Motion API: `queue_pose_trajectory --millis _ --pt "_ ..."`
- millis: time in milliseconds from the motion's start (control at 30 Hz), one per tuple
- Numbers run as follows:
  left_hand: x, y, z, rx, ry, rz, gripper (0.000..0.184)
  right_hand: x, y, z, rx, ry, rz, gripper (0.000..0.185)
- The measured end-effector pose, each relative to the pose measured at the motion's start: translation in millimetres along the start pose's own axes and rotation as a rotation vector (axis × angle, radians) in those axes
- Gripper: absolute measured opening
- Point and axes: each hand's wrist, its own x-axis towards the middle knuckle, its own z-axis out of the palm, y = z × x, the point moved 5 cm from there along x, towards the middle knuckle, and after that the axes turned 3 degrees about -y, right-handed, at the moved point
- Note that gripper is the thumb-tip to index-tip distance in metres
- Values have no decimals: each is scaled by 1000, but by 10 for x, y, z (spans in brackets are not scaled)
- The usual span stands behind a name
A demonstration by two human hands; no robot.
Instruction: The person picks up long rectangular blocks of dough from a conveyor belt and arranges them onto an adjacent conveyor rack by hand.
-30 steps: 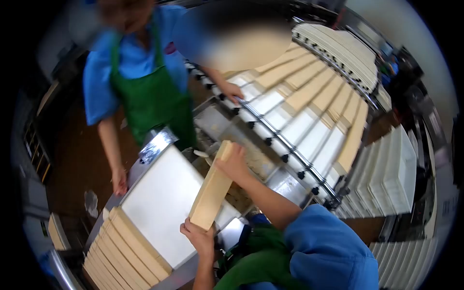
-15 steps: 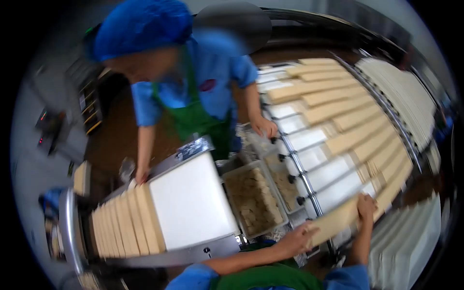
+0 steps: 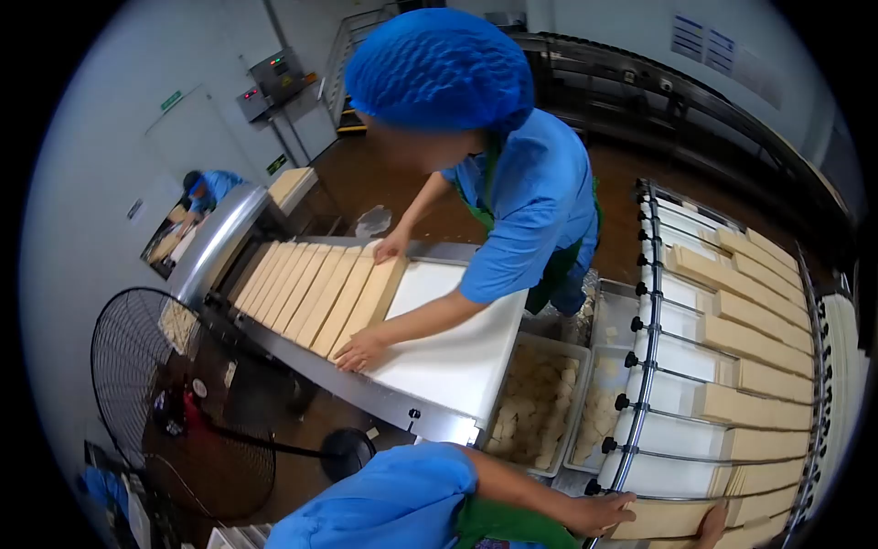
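Observation:
At the lower right, my left hand [image 3: 599,514] has its fingers on the near end of a pale, flat dough-like block [image 3: 668,519]. My right hand [image 3: 712,525], cut off partly by the frame's bottom edge, grips the same block further along. The block lies in the lowest visible lane of a white slatted conveyor [image 3: 672,366], between thin metal rods. Other pale blocks [image 3: 759,343] lie in the lanes above it. Across from me, a co-worker in a blue hair cover has both hands on the last block [image 3: 373,297] of a row on a white belt [image 3: 457,339].
Two bins [image 3: 535,393] of pale scraps stand between the belt and the conveyor. A black fan [image 3: 183,403] is at the lower left. A metal roller housing [image 3: 215,242] covers the belt's far end. Another person [image 3: 215,188] works in the background.
My hands and the block have moved from beside the white belt onto the slatted conveyor at the right. The view has turned left. The co-worker now has both hands on the row's end block.

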Motion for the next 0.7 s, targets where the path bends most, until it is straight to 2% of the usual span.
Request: queue_pose_trajectory --millis 67,133,167,300,333,367,400,433,500,533,633,700 --pt "91 -20 46 0 21 10 58 -29 -115 -90 10 1 -74 46" --pt "247 -72 115 0 36 29 57 -99 -119 -197 27 -23 133 46" --pt "387 -119 159 -34 33 68 56 -120 -165 -238 23 -19 126 46" --pt "694 -237 122 -162 28 200 54 -282 -483 -511 14 500 75 57" --pt "650 -198 69 -184 11 109 48 -339 -617 -538 19 632 72 60" --pt "574 -61 7 -189 -6 117 48 -442 -701 -558 13 760 77 62" --pt "521 -22 -71 -182 52 -13 47 -485 -851 -467 44 751 142 63" --pt "450 -10 -146 -170 100 -138 45 -674 -1147 -516 101 764 27 63" --pt "229 -55 -396 -189 265 -120 44 -1102 -1707 -563 260 823 -164 64" --pt "69 -63 -569 -178 317 -138 45 -1052 -1784 -338 438 723 -304 67" --pt "-432 12 -1154 -126 517 -165 44 -1515 -2524 -458 532 440 -443 69" --pt "-741 -131 -1381 310 738 -238 43 -1648 -2907 -444 595 291 -564 68"
